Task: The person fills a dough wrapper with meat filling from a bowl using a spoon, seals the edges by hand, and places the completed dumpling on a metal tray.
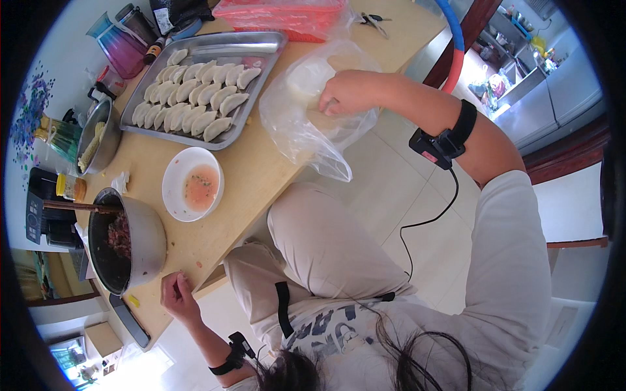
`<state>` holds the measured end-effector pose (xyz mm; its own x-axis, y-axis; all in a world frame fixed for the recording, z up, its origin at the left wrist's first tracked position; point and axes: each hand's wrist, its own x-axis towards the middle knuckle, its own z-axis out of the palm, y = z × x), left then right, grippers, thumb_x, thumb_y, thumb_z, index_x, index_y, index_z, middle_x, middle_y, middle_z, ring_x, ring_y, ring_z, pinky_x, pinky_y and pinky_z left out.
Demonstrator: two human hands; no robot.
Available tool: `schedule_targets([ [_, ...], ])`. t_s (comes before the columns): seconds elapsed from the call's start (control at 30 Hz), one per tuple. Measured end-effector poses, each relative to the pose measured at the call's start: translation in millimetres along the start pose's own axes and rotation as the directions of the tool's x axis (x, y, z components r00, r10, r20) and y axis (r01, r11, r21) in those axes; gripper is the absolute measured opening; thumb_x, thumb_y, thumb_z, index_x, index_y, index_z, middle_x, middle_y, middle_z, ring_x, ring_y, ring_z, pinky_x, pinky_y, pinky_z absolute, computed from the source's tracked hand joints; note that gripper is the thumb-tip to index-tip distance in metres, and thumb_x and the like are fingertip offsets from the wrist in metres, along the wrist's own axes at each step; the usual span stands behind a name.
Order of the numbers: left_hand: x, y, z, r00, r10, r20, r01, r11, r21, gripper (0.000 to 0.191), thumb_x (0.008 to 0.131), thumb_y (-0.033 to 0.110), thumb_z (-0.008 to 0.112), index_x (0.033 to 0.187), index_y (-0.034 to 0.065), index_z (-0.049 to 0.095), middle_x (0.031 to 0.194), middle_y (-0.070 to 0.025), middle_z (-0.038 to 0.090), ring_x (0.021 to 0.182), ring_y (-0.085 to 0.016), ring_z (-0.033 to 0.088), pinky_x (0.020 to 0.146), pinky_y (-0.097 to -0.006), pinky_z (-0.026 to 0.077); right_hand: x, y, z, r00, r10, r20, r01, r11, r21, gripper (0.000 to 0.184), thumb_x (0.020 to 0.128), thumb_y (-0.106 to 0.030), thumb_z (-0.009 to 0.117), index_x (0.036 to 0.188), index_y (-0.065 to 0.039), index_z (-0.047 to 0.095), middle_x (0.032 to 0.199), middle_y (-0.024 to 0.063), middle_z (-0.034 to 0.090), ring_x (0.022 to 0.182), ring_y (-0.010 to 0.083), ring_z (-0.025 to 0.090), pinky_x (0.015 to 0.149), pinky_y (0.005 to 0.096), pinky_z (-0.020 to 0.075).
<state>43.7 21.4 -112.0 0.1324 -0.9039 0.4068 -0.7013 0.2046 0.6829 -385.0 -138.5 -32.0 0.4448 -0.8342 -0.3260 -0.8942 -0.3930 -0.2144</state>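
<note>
My right hand (348, 93) is over a clear plastic bag (286, 117) at the table's front edge, fingers curled down. Beside its fingertips, pale round sheets (310, 78), apparently dumpling wrappers, show through the plastic. Whether the fingers grip anything is hidden. My left hand (178, 295) rests at the table edge by a metal pot (146, 239), its fingers curled in with nothing visible in them. Raw minced filling (120, 234) and wooden chopsticks (80, 206) are in the pot. Several folded dumplings (188, 90) lie in rows on a metal tray (234, 41). A white bowl (171, 181) contains reddish liquid with green bits.
At the back left are a steel bowl (115, 134), a purple-blue glass pitcher (115, 46) and a yellow-lidded jar (71, 187). A red basket under plastic (288, 19) and scissors (374, 22) stand beyond the tray. A phone (129, 320) lies at the near left corner.
</note>
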Motion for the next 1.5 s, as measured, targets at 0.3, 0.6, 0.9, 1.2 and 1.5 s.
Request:
schedule_targets([
  [0.3, 1, 0, -1, 0.999, 0.043, -0.027, -0.043, 0.999, -0.001, 0.007, 0.078, 0.003, 0.049, 0.076, -0.0001, 0.055, 0.065, -0.0034, 0.051, 0.050, -0.007, 0.041, 0.044, -0.0193, 0.031, -3, -1, -24, 0.999, -0.053, 0.005, 0.054, 0.998, -0.016, 0.018, 0.064, -0.016, 0.062, 0.078, -0.005, 0.060, 0.068, 0.0098, 0.058, 0.063, 0.0249, 0.054, 0.058, 0.0334, 0.0410],
  [0.6, 0, -4, -2, 0.998, 0.058, -0.011, -0.057, 0.998, 0.039, 0.010, 0.080, 0.006, 0.049, 0.074, -0.0002, 0.054, 0.065, -0.0011, 0.049, 0.053, -0.005, 0.039, 0.045, -0.0179, 0.030, 17, 14, -33, 0.963, -0.191, -0.188, 0.158, 0.971, -0.180, 0.026, 0.057, -0.021, 0.068, 0.061, -0.003, 0.050, 0.063, 0.0095, 0.050, 0.061, 0.0248, 0.048, 0.054, 0.0349, 0.0365],
  [0.9, 0, -3, -4, 0.997, 0.074, 0.002, -0.074, 0.997, 0.036, 0.010, 0.080, 0.006, 0.049, 0.075, -0.0001, 0.055, 0.068, -0.0024, 0.052, 0.055, -0.007, 0.043, 0.047, -0.0180, 0.033, 18, 7, -44, 0.962, -0.222, -0.161, 0.194, 0.965, -0.177, 0.026, 0.059, -0.021, 0.068, 0.065, -0.001, 0.052, 0.067, 0.0106, 0.051, 0.065, 0.0248, 0.049, 0.057, 0.0337, 0.0384],
  [1.2, 0, -5, -2, 0.998, 0.058, -0.037, -0.059, 0.998, -0.016, 0.006, 0.076, 0.002, 0.050, 0.075, -0.0008, 0.055, 0.064, -0.0070, 0.052, 0.054, -0.013, 0.047, 0.047, -0.0227, 0.035, 19, 17, -36, 0.880, -0.368, -0.300, 0.317, 0.926, -0.207, 0.019, 0.066, -0.016, 0.063, 0.074, -0.001, 0.054, 0.073, 0.0088, 0.052, 0.068, 0.0223, 0.052, 0.062, 0.0316, 0.0411],
  [1.5, 0, -3, -2, 1.000, 0.004, -0.020, -0.006, 0.997, -0.075, 0.005, 0.076, 0.001, 0.050, 0.072, -0.0014, 0.052, 0.062, -0.0063, 0.050, 0.053, -0.012, 0.045, 0.046, -0.0218, 0.035, -1, 39, -47, 0.965, 0.153, -0.213, 0.166, 0.270, 0.948, 0.017, 0.079, -0.019, 0.050, 0.091, -0.006, 0.049, 0.092, 0.0023, 0.054, 0.083, 0.0128, 0.054, 0.073, 0.0267, 0.0434],
])
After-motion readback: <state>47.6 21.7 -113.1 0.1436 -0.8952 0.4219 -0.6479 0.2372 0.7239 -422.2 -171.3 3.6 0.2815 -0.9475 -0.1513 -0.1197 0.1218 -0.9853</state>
